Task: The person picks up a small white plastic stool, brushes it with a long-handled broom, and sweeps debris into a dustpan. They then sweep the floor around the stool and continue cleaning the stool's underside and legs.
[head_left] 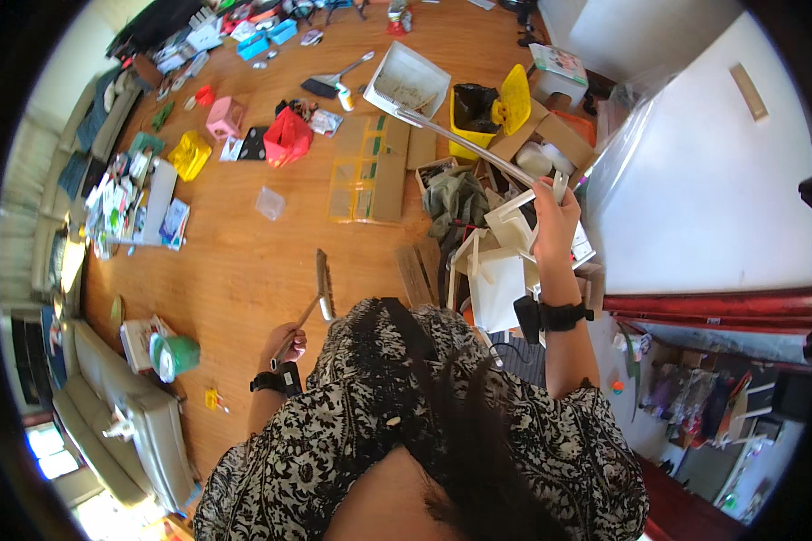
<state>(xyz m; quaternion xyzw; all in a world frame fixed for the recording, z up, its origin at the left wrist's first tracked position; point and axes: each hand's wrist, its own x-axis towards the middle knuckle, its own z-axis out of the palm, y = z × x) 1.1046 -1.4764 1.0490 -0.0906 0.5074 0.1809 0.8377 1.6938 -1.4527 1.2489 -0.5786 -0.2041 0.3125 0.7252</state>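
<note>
My right hand (556,216) is closed around the upper end of a long metal handle. The handle slopes away to a white long-handled dustpan (412,79), whose pan has dirt-like specks on its surface. Lower left, my left hand (285,343) is wrapped round the handle of a broom (323,282). Its narrow head with short bristles hangs above the wooden floor, in front of my body. Below my right hand sits a pile of white plastic furniture-like pieces (498,284).
A yellow bin (475,113) with a black liner stands by the dustpan. Flattened cardboard (370,171), a red bag (288,137), a clear plastic box (270,203) and another dustpan (321,87) lie on the floor. A cluttered low table (158,203) and sofa (126,388) line the left.
</note>
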